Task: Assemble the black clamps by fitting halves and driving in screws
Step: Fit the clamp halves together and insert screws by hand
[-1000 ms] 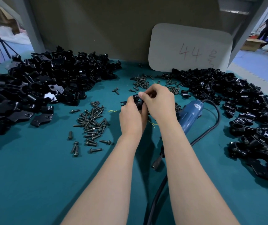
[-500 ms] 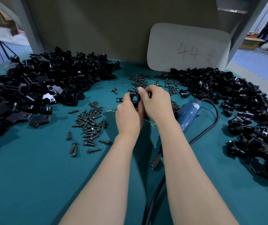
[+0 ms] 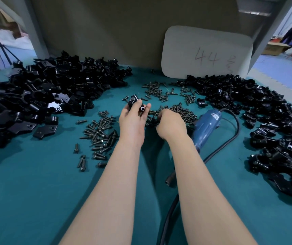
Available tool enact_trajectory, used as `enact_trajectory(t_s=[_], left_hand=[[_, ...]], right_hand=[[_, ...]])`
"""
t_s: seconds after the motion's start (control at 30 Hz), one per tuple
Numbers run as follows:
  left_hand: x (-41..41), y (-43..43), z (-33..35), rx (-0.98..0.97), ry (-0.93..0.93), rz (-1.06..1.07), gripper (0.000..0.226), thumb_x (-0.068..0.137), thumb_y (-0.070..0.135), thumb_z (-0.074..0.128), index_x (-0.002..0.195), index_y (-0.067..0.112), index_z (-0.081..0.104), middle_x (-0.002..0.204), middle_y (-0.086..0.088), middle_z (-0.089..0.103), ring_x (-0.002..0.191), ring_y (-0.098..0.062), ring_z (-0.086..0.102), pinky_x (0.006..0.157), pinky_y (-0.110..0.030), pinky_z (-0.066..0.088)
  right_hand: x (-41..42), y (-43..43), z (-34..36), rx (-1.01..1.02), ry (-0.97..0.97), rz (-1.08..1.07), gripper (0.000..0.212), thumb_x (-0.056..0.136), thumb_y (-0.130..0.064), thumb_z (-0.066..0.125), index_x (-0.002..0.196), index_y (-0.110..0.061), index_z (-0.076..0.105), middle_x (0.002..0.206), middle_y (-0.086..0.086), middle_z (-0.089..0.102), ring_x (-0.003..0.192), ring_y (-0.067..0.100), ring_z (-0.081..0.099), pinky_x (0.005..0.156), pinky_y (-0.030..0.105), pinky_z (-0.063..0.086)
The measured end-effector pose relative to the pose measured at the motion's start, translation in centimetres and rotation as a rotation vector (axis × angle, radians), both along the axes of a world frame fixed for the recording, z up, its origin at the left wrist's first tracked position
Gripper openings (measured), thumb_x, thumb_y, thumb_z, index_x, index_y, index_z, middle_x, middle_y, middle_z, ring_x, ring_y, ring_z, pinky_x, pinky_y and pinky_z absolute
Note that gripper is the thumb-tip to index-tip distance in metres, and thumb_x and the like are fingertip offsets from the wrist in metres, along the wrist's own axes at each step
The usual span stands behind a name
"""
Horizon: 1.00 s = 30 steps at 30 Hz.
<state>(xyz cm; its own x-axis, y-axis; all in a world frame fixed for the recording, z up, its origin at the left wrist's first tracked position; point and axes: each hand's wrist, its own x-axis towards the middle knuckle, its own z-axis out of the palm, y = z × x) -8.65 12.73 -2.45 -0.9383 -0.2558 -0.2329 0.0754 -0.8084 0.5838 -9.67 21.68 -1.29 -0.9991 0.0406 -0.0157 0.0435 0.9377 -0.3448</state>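
Observation:
My left hand [image 3: 133, 119] grips a black clamp [image 3: 136, 104] just above the teal table, fingers curled round it. To its right, my right hand [image 3: 170, 125] lies with fingers curled down in a heap of dark screws [image 3: 178, 111]; whether it holds a screw is hidden. More screws [image 3: 100, 131] lie scattered left of my left forearm. A blue electric screwdriver [image 3: 206, 127] lies on the table right of my right wrist.
A big pile of black clamp halves [image 3: 41, 96] fills the left side, and another pile of black clamps [image 3: 268, 121] fills the right. A further screw scatter [image 3: 156, 91] lies at the back. The screwdriver's black cable [image 3: 170, 209] runs toward me. A white card [image 3: 207, 53] leans on the rear wall.
My hands have separated. The right hand left the clamp and dropped to the screw heap on the right, while the left hand kept the clamp and shifted a little left.

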Motion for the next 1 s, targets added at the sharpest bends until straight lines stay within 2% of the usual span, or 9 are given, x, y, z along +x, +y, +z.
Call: enact_trajectory(t_s=[0.07, 0.17, 0.3, 0.37, 0.43, 0.5, 0.67, 0.87, 1.0], left_hand=[[-0.1, -0.1, -0.1, 0.038, -0.011, -0.021, 0.008, 0.093, 0.005, 0.059, 0.098, 0.004, 0.053, 0.127, -0.028, 0.055, 0.103, -0.030, 0.066, 0.085, -0.027, 0.057], [-0.1, -0.4, -0.4, 0.090, -0.021, -0.060, 0.013, 0.093, 0.006, 0.060, 0.103, 0.002, 0.054, 0.112, -0.026, 0.060, 0.099, -0.029, 0.066, 0.082, -0.031, 0.058], [-0.2, -0.5, -0.5, 0.071, -0.026, -0.091, 0.015, 0.094, 0.011, 0.061, 0.104, 0.001, 0.054, 0.105, -0.024, 0.062, 0.086, -0.024, 0.067, 0.081, -0.029, 0.058], [-0.2, -0.3, -0.4, 0.071, -0.028, -0.085, 0.011, 0.094, 0.011, 0.060, 0.098, 0.003, 0.053, 0.105, -0.024, 0.062, 0.078, -0.021, 0.067, 0.075, -0.026, 0.059], [-0.2, -0.1, -0.3, 0.068, -0.036, -0.065, 0.010, 0.094, 0.010, 0.060, 0.095, 0.004, 0.053, 0.110, -0.025, 0.062, 0.075, -0.020, 0.066, 0.070, -0.024, 0.060], [-0.2, -0.1, -0.3, 0.033, -0.046, -0.050, 0.009, 0.093, 0.010, 0.061, 0.093, 0.004, 0.054, 0.110, -0.025, 0.064, 0.075, -0.019, 0.067, 0.069, -0.023, 0.059], [-0.3, 0.0, -0.4, -0.074, -0.030, -0.046, 0.009, 0.093, 0.011, 0.062, 0.098, 0.005, 0.058, 0.088, -0.009, 0.067, 0.066, -0.010, 0.069, 0.071, -0.019, 0.058], [-0.3, 0.2, -0.5, -0.240, -0.022, -0.004, 0.026, 0.092, 0.013, 0.063, 0.117, 0.006, 0.057, 0.099, -0.005, 0.065, 0.074, -0.008, 0.067, 0.074, -0.017, 0.055], [-0.2, 0.4, -0.6, -0.332, -0.023, 0.021, 0.026, 0.091, 0.014, 0.064, 0.115, 0.007, 0.059, 0.099, -0.003, 0.066, 0.078, -0.010, 0.067, 0.080, -0.022, 0.053]], right_hand=[[0.0, -0.1, -0.2, -0.010, 0.013, -0.024, 0.030, 0.088, -0.005, 0.054, 0.117, -0.011, 0.057, 0.113, 0.013, 0.061, 0.101, 0.030, 0.058, 0.070, 0.030, 0.040], [-0.3, 0.2, -0.1, -0.090, 0.024, 0.006, 0.028, 0.091, -0.007, 0.052, 0.117, -0.010, 0.061, 0.115, 0.012, 0.062, 0.102, 0.028, 0.059, 0.074, 0.028, 0.042], [-0.5, 1.2, 1.4, -0.500, 0.211, -0.005, 0.017, 0.095, -0.015, 0.052, 0.106, -0.016, 0.065, 0.099, 0.001, 0.067, 0.086, 0.014, 0.061, 0.076, 0.024, 0.044], [-0.2, 1.3, 2.2, -0.713, 0.275, 0.008, 0.006, 0.094, -0.016, 0.056, 0.094, -0.020, 0.060, 0.090, 0.001, 0.068, 0.077, 0.011, 0.064, 0.079, 0.030, 0.052], [0.0, 1.2, 2.5, -0.790, 0.265, 0.060, 0.009, 0.093, -0.015, 0.058, 0.088, -0.022, 0.057, 0.085, 0.002, 0.069, 0.071, 0.008, 0.067, 0.082, 0.036, 0.056], [0.1, 1.0, 2.6, -0.772, 0.219, 0.115, 0.011, 0.091, -0.014, 0.061, 0.087, -0.023, 0.057, 0.083, 0.002, 0.071, 0.074, 0.009, 0.068, 0.084, 0.038, 0.055], [0.3, 0.5, 2.5, -0.693, 0.170, 0.140, 0.021, 0.089, -0.014, 0.064, 0.080, -0.029, 0.052, 0.086, 0.004, 0.070, 0.084, 0.020, 0.067, 0.086, 0.040, 0.054], [0.4, 0.6, 2.2, -0.582, 0.202, 0.166, 0.022, 0.088, -0.015, 0.066, 0.078, -0.029, 0.051, 0.089, 0.002, 0.069, 0.086, 0.017, 0.066, 0.080, 0.031, 0.054], [0.3, 0.4, 2.0, -0.554, 0.189, 0.169, 0.023, 0.087, -0.015, 0.066, 0.077, -0.029, 0.051, 0.091, 0.002, 0.068, 0.085, 0.016, 0.064, 0.073, 0.026, 0.051]])
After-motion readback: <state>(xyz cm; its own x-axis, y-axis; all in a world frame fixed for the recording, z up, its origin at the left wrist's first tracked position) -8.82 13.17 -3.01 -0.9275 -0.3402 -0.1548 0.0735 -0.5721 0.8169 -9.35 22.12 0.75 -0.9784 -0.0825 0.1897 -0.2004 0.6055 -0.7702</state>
